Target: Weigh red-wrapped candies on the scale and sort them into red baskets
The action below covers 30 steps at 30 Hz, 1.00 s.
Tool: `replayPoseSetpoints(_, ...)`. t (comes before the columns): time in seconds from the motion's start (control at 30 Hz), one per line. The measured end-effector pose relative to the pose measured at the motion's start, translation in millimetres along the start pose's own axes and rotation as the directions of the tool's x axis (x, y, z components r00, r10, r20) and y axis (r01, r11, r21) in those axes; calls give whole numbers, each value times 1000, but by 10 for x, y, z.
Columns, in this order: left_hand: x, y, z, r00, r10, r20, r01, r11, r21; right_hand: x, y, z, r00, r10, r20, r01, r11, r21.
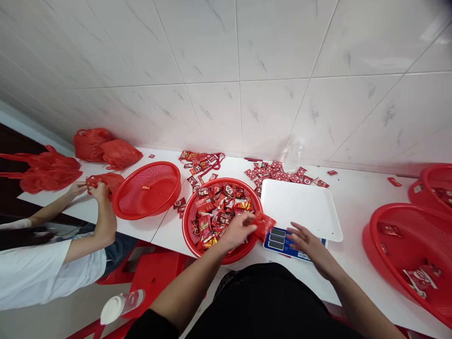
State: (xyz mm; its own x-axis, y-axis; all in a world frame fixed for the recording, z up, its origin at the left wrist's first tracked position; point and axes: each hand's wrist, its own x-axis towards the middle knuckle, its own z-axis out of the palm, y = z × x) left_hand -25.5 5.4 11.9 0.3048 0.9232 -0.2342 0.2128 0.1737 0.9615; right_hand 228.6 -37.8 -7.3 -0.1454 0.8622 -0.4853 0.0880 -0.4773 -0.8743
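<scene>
My left hand (240, 230) is over the right side of a round red basket (186, 230) filled with small wrapped snacks (221, 207). Its fingers close on a thin red plastic bag (264, 227), which sticks out past the basket rim. To the right, my right hand (306, 242) hovers above the blue keypad of a digital scale (282, 240), fingers spread and holding nothing. Behind the keypad lies the scale's white tray (300, 207), bare apart from a few specks.
Loose red packets (271, 172) lie along the wall behind the scale. On the left stand a red basket (148, 190) and filled red bags (120, 153), where a co-worker's hands (100, 190) handle another bag. More red baskets (374, 235) are at right. A lidded cup (123, 303) rests on a red stool.
</scene>
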Motion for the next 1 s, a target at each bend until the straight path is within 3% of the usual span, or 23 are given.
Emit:
replayPoseSetpoints(0.1,-69,-67,388,989,45,138,-47,999,10,-56,-87,229,963,52,264,-105,976,190)
replayPoseSetpoints(0.17,-87,-105,452,987,43,154,-53,997,60,-39,-29,264,960,82,266,-133,975,180)
replayPoseSetpoints(0.27,-95,-132,220,995,60,78,-81,950,301,27,101,115,979,130,159,-171,945,279)
replayPoseSetpoints(0.4,-110,-203,-328,997,65,-27,-29,733,679,83,141,-240,993,114,-28,-74,793,605)
replayPoseSetpoints(0.5,-125,-312,-588,997,-57,-47,73,624,778,65,94,-371,995,102,6,-78,726,683)
replayPoseSetpoints(0.63,-108,-429,-680,992,-98,-83,123,554,824,10,76,-263,976,188,112,-216,747,628)
replayPoseSetpoints(0.77,-39,-435,-721,989,-53,-140,145,562,814,-11,91,-109,968,208,139,-250,781,572)
replayPoseSetpoints(0.9,27,-364,-831,963,-66,-262,241,647,723,-3,82,-101,966,210,150,-258,808,529)
replayPoseSetpoints(1.0,58,-269,-905,944,-1,-329,230,717,658,0,83,-127,969,210,131,-248,813,527)
